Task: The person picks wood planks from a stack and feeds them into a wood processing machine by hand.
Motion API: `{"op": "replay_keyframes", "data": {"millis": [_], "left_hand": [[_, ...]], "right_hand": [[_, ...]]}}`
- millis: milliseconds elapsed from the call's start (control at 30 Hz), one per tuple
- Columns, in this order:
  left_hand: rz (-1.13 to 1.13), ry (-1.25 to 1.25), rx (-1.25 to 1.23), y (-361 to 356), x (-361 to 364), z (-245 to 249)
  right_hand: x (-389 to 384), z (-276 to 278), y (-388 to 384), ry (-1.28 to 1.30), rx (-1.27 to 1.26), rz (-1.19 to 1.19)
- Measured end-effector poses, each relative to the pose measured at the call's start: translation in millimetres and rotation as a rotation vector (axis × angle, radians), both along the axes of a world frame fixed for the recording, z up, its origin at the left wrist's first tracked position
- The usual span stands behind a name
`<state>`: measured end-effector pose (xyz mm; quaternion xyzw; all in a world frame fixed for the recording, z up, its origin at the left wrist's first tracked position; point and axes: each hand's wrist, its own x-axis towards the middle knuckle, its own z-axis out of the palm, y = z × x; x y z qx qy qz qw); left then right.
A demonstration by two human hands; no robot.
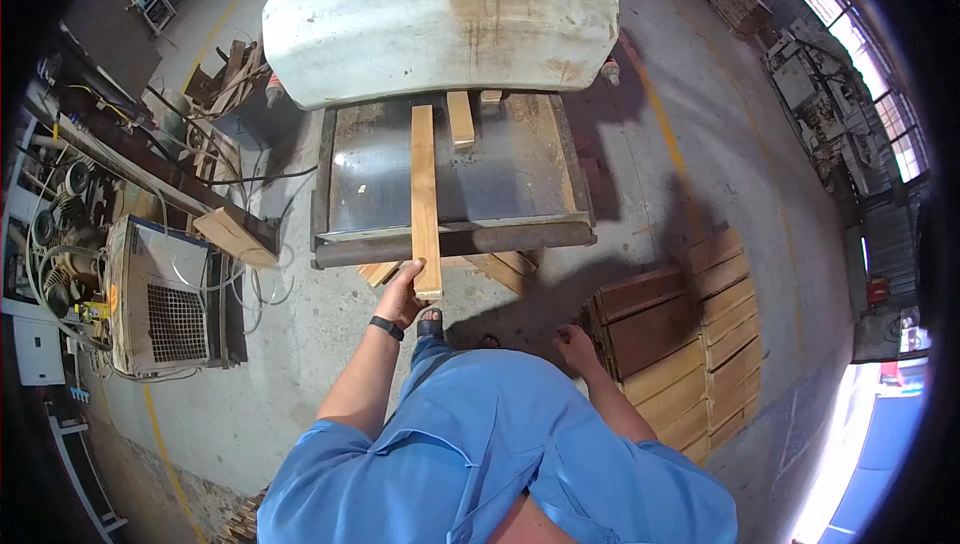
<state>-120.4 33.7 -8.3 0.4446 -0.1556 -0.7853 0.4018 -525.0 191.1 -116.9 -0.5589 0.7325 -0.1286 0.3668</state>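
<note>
**A:** Where does the long board [424, 184] lie?

**B:** Lengthwise on the steel machine table [510, 184]. Its far end reaches under the pale machine housing [440, 29], and its near end juts out past the roller [470, 241] at the table's front edge. A short board [460, 120] lies just beside it, up by the housing.

**A:** And the person's hands?

**B:** The left hand [403, 294], with a black wristband [386, 328] on the wrist, is closed on the board's near end, fingers against its left edge. The right hand [577, 347] hangs low near the stack of boards [680, 344] on the floor and touches nothing that shows. It is too small in the picture to tell whether it is open or curled.

**A:** How would the board handle?

**B:** It looks like stiff sawn timber, since it stays straight where it overhangs the roller. Being narrow and thin, it is probably light enough for one hand. It is long, though, so held by one end it would lever down on the wrist. The wood looks dry rather than slick, and splinters along the edges seem a likelier trouble than slipping. It does not look fragile.

**A:** Where is the best place to take hold?

**B:** Across the width at the near end suits sliding it along the table. For carrying, a grip nearer the middle would balance it better, or two hands set well apart.
</note>
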Motion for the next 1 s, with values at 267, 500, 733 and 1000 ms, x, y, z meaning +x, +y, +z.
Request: {"op": "replay_keyframes", "data": {"millis": [267,500,733,1000], "left_hand": [[0.061,-0.34,-0.209,-5,10,-14],[0.059,-1.785,-0.628,5,-11,-8],[-0.385,-1.796,-0.839,14,-15,4],[-0.671,-1.711,-1.087,-12,14,4]], "right_hand": [[-7,9,1,-0.038,0.055,-0.023],[-16,5,3,-0.033,0.078,0.012],[-20,10,1,-0.026,0.111,-0.002],[-22,-6,4,0.016,0.223,0.013]]}}
